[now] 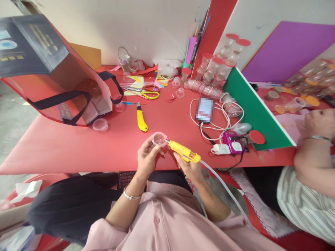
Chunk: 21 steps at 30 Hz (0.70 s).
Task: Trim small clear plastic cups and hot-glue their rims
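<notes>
My left hand grips a small clear plastic cup by its side, just over the front of the red table. In my right hand is a yellow glue gun, a long clear glue stick trailing from its back end. The gun's nozzle points left and meets the cup's rim, or comes very near it; I cannot tell which. Beyond the cup lies a yellow utility knife. A clear lid-like cup rests farther left.
A large red bag stands at left. Scissors lie behind the knife. To the right are a phone with a looped cable, a purple power adapter and a green divider. Another person's arm is beyond it.
</notes>
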{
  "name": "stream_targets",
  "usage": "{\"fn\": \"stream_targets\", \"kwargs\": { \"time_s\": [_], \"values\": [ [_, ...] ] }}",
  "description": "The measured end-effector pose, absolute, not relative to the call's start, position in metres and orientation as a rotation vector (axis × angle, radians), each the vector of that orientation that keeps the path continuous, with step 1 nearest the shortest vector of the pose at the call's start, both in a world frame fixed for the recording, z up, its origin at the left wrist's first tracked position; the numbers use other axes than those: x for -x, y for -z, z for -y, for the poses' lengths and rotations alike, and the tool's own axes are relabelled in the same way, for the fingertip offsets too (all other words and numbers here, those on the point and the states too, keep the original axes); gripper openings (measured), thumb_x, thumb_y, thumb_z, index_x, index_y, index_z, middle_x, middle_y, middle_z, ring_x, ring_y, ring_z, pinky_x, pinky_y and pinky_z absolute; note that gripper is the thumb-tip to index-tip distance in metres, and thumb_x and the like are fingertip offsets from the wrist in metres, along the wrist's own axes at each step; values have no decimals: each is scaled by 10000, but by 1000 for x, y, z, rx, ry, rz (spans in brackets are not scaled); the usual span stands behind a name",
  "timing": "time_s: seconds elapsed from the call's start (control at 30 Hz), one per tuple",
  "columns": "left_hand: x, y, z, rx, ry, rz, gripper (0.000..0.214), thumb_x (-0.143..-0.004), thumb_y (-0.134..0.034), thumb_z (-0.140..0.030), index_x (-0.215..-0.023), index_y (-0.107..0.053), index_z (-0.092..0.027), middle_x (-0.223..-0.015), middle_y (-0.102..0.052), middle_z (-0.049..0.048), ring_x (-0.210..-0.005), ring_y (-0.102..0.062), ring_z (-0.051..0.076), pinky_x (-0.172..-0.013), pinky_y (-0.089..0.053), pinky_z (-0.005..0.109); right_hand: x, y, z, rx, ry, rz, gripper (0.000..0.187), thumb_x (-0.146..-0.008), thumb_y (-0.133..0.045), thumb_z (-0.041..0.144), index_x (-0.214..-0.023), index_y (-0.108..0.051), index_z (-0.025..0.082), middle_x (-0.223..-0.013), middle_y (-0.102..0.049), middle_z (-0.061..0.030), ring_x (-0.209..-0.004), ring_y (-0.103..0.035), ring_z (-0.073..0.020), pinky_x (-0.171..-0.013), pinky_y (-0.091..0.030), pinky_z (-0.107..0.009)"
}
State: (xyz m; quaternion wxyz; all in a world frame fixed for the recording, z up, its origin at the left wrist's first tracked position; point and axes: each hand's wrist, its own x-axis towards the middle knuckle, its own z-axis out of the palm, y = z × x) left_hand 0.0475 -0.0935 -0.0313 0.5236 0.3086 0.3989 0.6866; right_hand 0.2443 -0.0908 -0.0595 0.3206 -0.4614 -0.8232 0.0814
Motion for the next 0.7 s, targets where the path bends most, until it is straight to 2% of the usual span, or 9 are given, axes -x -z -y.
{"fn": "stream_targets", "kwargs": {
  "time_s": [0.07, 0.17, 0.23, 0.37, 0.5, 0.7],
  "values": [
    [-47, 31, 93, -757, -1636, -944, 472, -860, -808, -314, -1305, -683, -220, -1254, -721, 144, -829, -754, 199, -534, -630, 261, -245, 62, 91, 1189, -141, 2184, 239, -986, -617, 253, -1120, -815, 258, -821, -781, -66, -613, -697, -163, -604, -558, -236],
    [-48, 31, 92, -769, -1618, -947, 587, -750, -900, -265, -1291, -678, -217, -1217, -736, 137, -890, -757, 220, -572, -655, 265, -246, 64, 91, 1130, 24, 2239, 310, -966, -600, 129, -1152, -807, 266, -842, -785, -69, -643, -709, -171, -640, -556, -248],
    [-49, 30, 92, -755, -1618, -983, 566, -707, -927, -253, -1220, -694, -199, -1202, -739, 130, -870, -755, 212, -582, -665, 271, -246, 63, 91, 1095, 173, 2274, 335, -946, -614, 92, -1163, -802, 265, -867, -788, -72, -695, -725, -178, -676, -561, -251],
    [-52, 26, 92, -731, -1644, -1045, 464, -751, -896, -289, -1159, -695, -194, -1174, -743, 111, -791, -745, 181, -548, -665, 277, -245, 57, 90, 1036, 310, 2299, 308, -941, -634, 103, -1149, -807, 251, -853, -787, -75, -738, -739, -190, -698, -566, -252],
    [-52, 26, 92, -685, -1655, -1051, 509, -790, -869, -310, -1245, -673, -200, -1096, -748, 92, -665, -720, 144, -534, -654, 285, -244, 53, 88, 956, 238, 2272, 276, -944, -638, 107, -1085, -823, 257, -776, -777, -56, -706, -736, -189, -686, -568, -259],
    [-50, 31, 93, -684, -1638, -998, 496, -821, -842, -320, -1272, -674, -200, -963, -760, 69, -582, -680, 131, -507, -624, 280, -244, 57, 91, 1175, -80, 2217, 200, -964, -639, 211, -1035, -826, 227, -784, -780, -75, -722, -736, -194, -677, -570, -253]
  ]
}}
